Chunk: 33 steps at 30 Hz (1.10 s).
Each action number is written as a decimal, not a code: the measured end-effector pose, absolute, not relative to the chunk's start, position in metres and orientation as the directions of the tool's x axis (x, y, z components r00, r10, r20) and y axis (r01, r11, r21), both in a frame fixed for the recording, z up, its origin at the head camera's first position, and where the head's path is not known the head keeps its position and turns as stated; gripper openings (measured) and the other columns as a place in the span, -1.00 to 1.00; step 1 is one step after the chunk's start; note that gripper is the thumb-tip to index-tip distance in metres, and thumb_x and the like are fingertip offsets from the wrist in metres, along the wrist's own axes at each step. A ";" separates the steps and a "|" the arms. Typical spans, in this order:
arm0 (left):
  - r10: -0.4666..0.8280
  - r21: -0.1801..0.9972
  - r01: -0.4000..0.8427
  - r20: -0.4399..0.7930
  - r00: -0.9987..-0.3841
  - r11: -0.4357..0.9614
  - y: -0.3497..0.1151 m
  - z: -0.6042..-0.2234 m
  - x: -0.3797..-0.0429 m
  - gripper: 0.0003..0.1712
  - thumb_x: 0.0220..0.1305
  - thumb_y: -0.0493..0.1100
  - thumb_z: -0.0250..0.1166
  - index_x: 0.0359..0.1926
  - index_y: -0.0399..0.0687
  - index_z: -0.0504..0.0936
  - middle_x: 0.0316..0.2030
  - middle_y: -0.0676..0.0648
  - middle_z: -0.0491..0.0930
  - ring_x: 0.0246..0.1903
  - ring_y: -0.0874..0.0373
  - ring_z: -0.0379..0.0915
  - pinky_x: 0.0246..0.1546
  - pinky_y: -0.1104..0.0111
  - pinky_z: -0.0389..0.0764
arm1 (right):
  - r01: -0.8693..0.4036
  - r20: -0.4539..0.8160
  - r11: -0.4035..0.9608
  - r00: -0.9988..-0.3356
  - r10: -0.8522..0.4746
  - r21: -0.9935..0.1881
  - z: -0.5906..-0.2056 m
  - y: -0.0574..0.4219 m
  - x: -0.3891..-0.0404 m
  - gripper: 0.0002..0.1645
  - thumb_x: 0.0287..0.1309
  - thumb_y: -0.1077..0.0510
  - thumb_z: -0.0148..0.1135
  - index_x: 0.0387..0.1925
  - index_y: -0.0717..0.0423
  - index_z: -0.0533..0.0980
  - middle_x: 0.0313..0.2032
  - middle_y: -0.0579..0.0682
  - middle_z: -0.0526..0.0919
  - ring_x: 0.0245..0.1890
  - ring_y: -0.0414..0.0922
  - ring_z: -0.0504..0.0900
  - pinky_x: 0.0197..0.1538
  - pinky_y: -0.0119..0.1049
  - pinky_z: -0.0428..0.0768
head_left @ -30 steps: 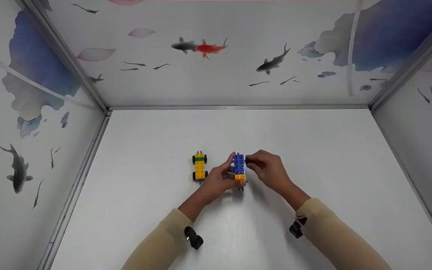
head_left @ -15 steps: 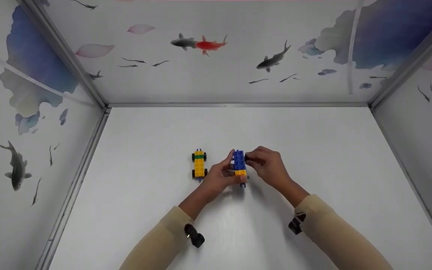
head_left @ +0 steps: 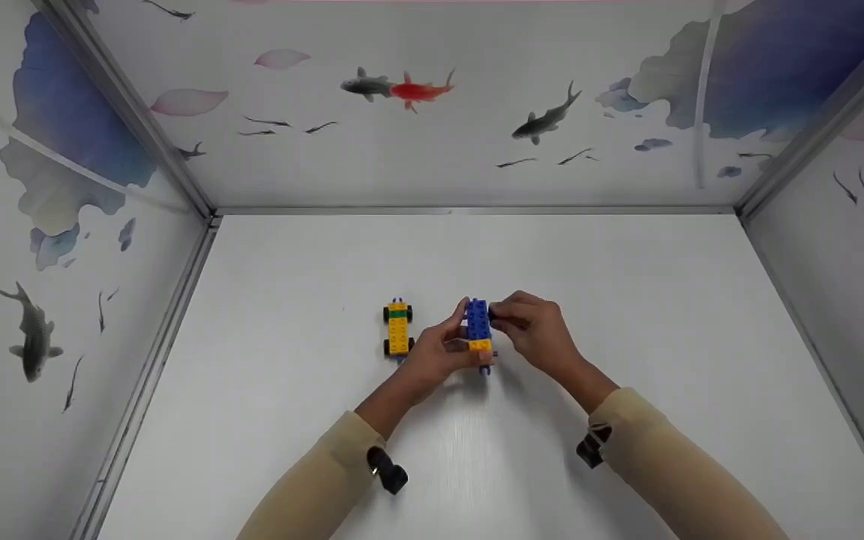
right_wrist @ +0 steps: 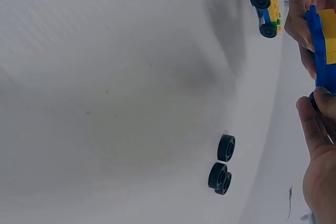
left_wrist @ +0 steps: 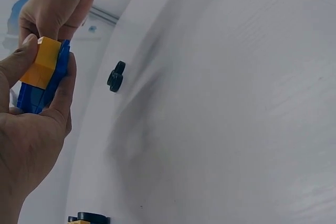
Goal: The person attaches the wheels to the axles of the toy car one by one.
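Observation:
My left hand (head_left: 439, 358) grips a blue and yellow toy-brick car (head_left: 478, 321) above the white table, thumb on its yellow end. At the car's right side, my right hand (head_left: 537, 330) pinches a small black wheel (right_wrist: 313, 100) between thumb and fingers, right against the blue base. Fingers hide most of that wheel. Left of the hands, a yellow toy car (head_left: 398, 334) with a green brick and black wheels stands on the table.
Several loose black wheels lie on the table below the hands, among them a single wheel (right_wrist: 226, 148) and an overlapping pair of wheels (right_wrist: 218, 176). Printed panels wall the table at the back (head_left: 447, 165) and both sides.
The head view has shifted slightly, and the held car's near end has swung a little to the right. Both hands keep their hold.

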<state>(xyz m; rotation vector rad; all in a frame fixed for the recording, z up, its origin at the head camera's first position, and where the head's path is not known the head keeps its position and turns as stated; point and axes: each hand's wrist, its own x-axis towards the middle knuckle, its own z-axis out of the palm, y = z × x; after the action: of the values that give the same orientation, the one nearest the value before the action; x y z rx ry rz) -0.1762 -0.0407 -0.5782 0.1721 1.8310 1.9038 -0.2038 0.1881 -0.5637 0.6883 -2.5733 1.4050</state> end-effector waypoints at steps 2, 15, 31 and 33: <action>0.429 0.967 -0.255 -0.237 -0.872 0.016 -0.041 -0.577 -0.177 0.20 0.39 -0.06 0.59 0.80 0.34 0.00 0.51 -0.11 0.52 0.32 0.02 0.64 0.39 0.18 0.71 | -0.461 0.335 0.460 -0.882 -0.331 -0.759 -0.563 0.188 -0.204 -0.66 0.28 0.47 0.49 0.06 0.23 0.82 -0.12 0.09 0.84 -0.09 0.00 0.87 0.03 -0.24 0.86; 0.450 0.970 -0.242 -0.219 -0.866 0.007 -0.045 -0.572 -0.177 0.15 0.40 -0.05 0.58 0.77 0.44 0.06 0.56 -0.11 0.47 0.30 -0.01 0.63 0.37 0.21 0.71 | -0.441 0.320 0.427 -0.889 -0.328 -0.789 -0.562 0.188 -0.204 -0.66 0.32 0.48 0.46 0.07 0.23 0.82 -0.11 0.10 0.83 -0.07 0.00 0.87 0.06 -0.28 0.84; 0.406 0.957 -0.288 -0.272 -0.872 0.024 -0.047 -0.574 -0.178 0.15 0.31 -0.07 0.65 0.71 0.68 0.19 0.32 -0.16 0.64 0.22 -0.01 0.73 0.37 0.10 0.72 | -0.464 0.301 0.473 -0.874 -0.381 -0.749 -0.561 0.198 -0.209 -0.59 0.31 0.37 0.54 0.16 0.09 0.78 0.00 0.08 0.84 -0.07 -0.01 0.89 0.00 -0.24 0.87; 0.399 0.958 -0.287 -0.271 -0.876 0.020 -0.047 -0.575 -0.178 0.15 0.31 -0.07 0.66 0.71 0.69 0.20 0.33 -0.16 0.64 0.23 -0.02 0.72 0.37 0.09 0.72 | -0.446 0.273 0.484 -0.881 -0.387 -0.753 -0.560 0.201 -0.210 -0.53 0.30 0.37 0.54 0.22 0.10 0.75 0.05 0.12 0.83 -0.03 0.08 0.89 0.03 -0.11 0.88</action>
<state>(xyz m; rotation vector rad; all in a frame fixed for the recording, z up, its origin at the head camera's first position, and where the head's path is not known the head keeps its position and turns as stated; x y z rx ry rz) -0.1785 -0.0472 -0.5747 0.1139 1.8302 1.9069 -0.2096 0.2010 -0.5602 0.7440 -2.6491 1.3741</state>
